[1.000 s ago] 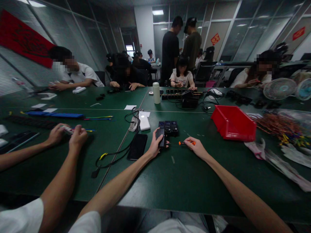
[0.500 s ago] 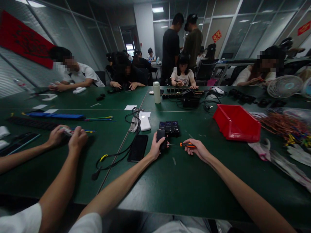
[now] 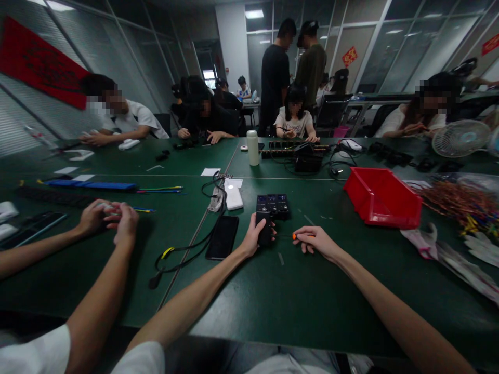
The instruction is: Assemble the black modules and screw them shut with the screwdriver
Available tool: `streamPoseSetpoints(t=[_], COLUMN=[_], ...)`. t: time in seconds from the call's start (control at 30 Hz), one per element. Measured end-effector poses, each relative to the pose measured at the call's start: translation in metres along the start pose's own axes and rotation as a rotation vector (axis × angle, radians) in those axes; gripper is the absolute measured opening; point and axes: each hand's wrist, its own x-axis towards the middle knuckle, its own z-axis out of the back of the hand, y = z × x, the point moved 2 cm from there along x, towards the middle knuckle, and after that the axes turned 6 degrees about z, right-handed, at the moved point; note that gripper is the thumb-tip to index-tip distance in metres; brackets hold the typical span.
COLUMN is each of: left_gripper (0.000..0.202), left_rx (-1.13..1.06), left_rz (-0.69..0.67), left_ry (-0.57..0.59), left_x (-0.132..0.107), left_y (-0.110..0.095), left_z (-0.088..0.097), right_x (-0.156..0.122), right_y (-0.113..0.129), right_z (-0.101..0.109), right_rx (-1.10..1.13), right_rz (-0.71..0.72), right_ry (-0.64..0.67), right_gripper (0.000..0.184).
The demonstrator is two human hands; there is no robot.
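Head view, looking down on a dark green counter (image 3: 296, 296). The left hand (image 3: 254, 238) is closed around a small black device (image 3: 265, 232), holding it upright with its base on the counter. The right hand (image 3: 318, 240) pinches an orange-handled screwdriver (image 3: 298, 236), whose thin shaft points left at the device; whether the tip touches it cannot be told. Just behind the device lies a black compartment tray (image 3: 273, 203). A black phone (image 3: 222, 237) lies flat just left of the left hand, and a white power bank (image 3: 233, 197) lies beyond it. A red bin (image 3: 384, 198) sits well to the right. At far left, a co-worker's hands (image 3: 111, 215) are held together over the counter.
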Motion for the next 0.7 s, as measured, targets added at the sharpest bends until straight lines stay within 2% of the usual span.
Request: streamPoseSetpoints(t=[0.2,0.4,0.7], left_gripper=[0.038,0.038,0.038], left_rx=[0.013,0.025,-0.01], left_rz=[0.01,0.033,0.038], left_ry=[0.006,0.048,0.025], left_x=[0.0,-0.001,0.002], left_y=[0.002,0.005,0.003], left_z=[0.0,-0.002,0.0], right_x=[-0.003,-0.003,-0.008], right_y=[0.003,0.005,0.01], right_z=[-0.006,-0.006,-0.01], right_rx=[-0.02,-0.105,-0.237], right_rz=[0.008,0.068,0.148], right_ry=[0.024,-0.009,-0.069], right_gripper=[0.033,0.035,0.038])
